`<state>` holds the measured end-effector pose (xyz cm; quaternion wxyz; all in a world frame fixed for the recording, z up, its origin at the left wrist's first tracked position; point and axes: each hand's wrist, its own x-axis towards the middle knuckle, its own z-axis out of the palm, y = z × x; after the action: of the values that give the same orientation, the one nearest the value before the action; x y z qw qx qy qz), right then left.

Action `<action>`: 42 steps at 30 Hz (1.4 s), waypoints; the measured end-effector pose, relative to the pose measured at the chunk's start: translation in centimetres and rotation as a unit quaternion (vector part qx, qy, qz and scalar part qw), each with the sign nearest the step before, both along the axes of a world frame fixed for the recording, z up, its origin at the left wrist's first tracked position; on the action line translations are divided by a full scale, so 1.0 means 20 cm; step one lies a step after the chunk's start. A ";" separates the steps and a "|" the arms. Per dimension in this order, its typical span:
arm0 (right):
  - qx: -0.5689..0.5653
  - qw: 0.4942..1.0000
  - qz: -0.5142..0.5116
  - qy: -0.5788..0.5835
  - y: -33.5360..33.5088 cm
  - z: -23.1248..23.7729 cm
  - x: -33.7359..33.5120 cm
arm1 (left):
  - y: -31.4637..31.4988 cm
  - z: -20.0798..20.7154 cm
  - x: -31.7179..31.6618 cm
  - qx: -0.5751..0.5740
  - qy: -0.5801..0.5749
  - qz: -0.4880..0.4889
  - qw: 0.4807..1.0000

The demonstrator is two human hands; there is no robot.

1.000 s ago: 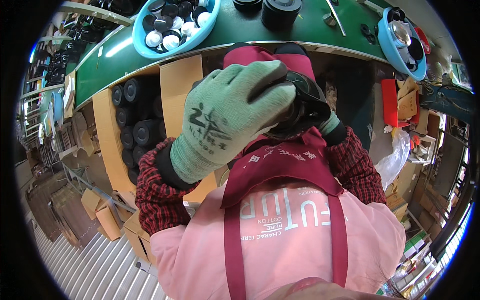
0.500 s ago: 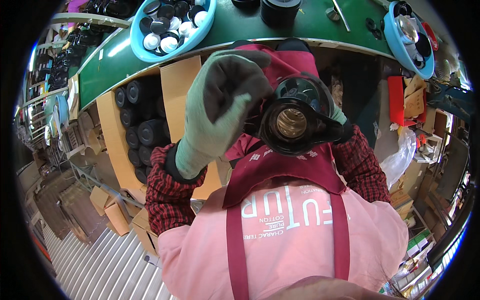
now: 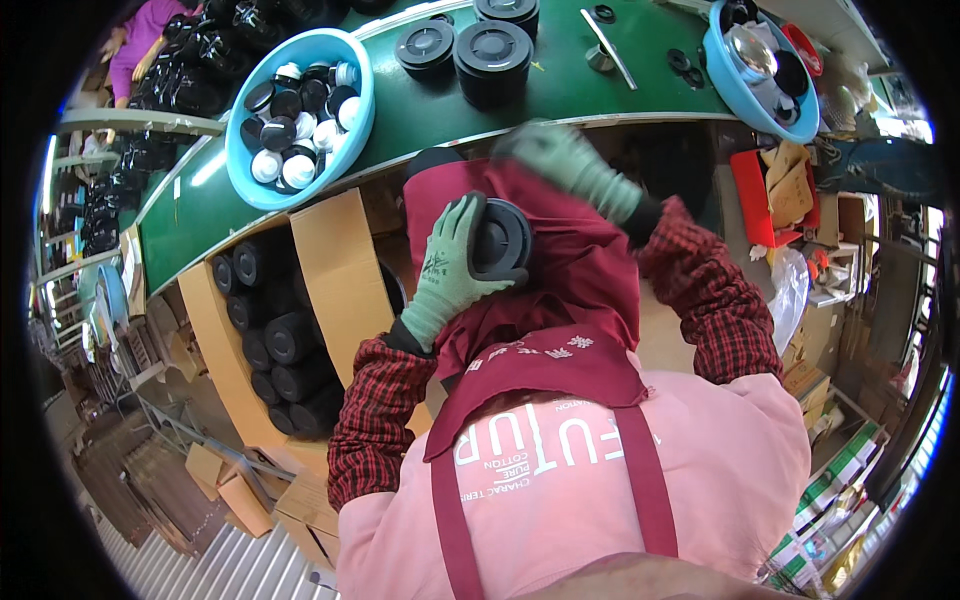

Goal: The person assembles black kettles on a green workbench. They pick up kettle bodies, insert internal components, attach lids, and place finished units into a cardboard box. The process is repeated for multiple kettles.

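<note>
My left hand [image 3: 452, 262], in a pale green glove with dark palm and fingertips, grips a black jug [image 3: 503, 238] over my lap. Its round, ringed end faces up, and the rest of its body is hidden below. Farther right, over the maroon apron near the bench edge, my right hand [image 3: 572, 165] wears a matching glove. Motion smears its fingers, so what they hold, if anything, does not show. Beyond both hands, on the green bench, stand black cylinders [image 3: 494, 62] with similar ringed ends.
A blue basin [image 3: 234, 150] of black and white caps is at the bench's left. Another basin [image 3: 728, 75] with mixed parts sits right, near a metal rod [image 3: 612, 52]. On my left a cardboard box [image 3: 222, 350] holds several black cylinders; a red bin [image 3: 750, 190] stands right.
The jug's spouted mouth faced up before; now a ringed end shows. My left hand has moved from beside it onto its side. My right hand has let go of the jug and moved away.
</note>
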<state>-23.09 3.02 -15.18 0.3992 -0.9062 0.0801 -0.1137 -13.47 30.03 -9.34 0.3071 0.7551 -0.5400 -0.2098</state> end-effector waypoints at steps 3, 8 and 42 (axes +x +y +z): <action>-0.181 0.922 -0.330 0.088 -0.43 0.18 0.10 | 0.03 -0.09 -0.03 -0.059 0.066 0.089 0.992; -0.050 0.893 -0.429 0.124 -1.40 -0.82 -0.41 | -0.21 -0.08 -0.01 -0.175 0.272 0.094 0.942; -0.107 0.973 0.156 -0.133 0.67 0.61 0.07 | -0.39 -0.61 0.32 -0.180 0.057 0.018 0.982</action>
<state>-21.74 16.37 -3.06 0.3194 -0.9220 -0.1286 -0.1774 -7.16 22.17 -21.63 0.4720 0.6838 -0.5367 -0.1468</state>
